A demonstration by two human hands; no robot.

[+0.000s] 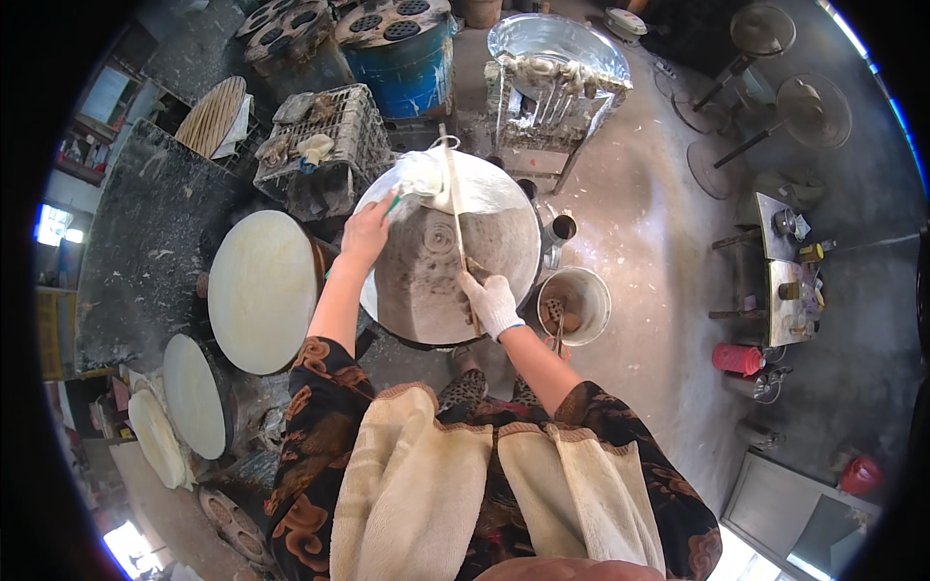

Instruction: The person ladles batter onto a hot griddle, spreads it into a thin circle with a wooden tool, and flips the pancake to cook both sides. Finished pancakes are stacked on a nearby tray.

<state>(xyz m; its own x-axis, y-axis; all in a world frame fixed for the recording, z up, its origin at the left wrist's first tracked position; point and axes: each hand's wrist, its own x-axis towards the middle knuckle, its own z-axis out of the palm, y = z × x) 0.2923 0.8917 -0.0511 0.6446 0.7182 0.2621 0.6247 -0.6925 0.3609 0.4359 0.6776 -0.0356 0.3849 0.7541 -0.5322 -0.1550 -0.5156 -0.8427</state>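
A round metal griddle point(429, 269) lies before me, with a thin white layer over its far part and bare grey metal nearer me. My left hand point(369, 229), ungloved, grips a green-handled tool point(393, 203) at the griddle's far left. Beyond its fingers is a blurred white mass point(423, 174); I cannot tell whether it is part of the tool. My right hand point(488, 301), in a white knit glove dirty at the fingers, holds a long thin stick point(455, 196). The stick runs over the griddle from near me to past its far rim.
Pale round surfaces point(263, 290) stand at left. Beyond are a crate point(323, 138), a blue drum stove point(399, 72) and a shiny basin point(559, 43) on a batter-streaked stand. At right, a bucket point(592, 305) holds tongs, near a metal pipe point(561, 229). Pedestal fans point(810, 112) stand farther right.
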